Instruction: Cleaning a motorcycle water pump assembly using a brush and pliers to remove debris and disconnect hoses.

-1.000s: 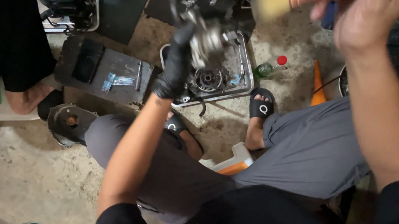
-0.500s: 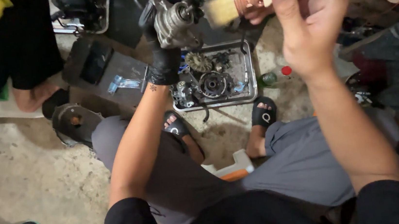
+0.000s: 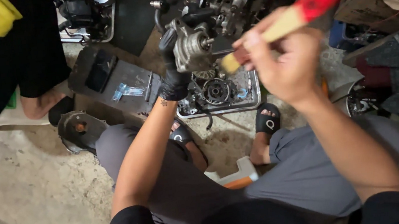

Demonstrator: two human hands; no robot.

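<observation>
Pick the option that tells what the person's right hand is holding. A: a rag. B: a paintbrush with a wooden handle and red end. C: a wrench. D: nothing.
B: the right hand grips a paintbrush with a pale wooden handle and red end, its bristles close to the metal engine part held up by the gloved left hand.

Your brush has a bare wooden handle dipped glossy red; the engine part is dull cast metal; your glove is matt black rubber.
</observation>
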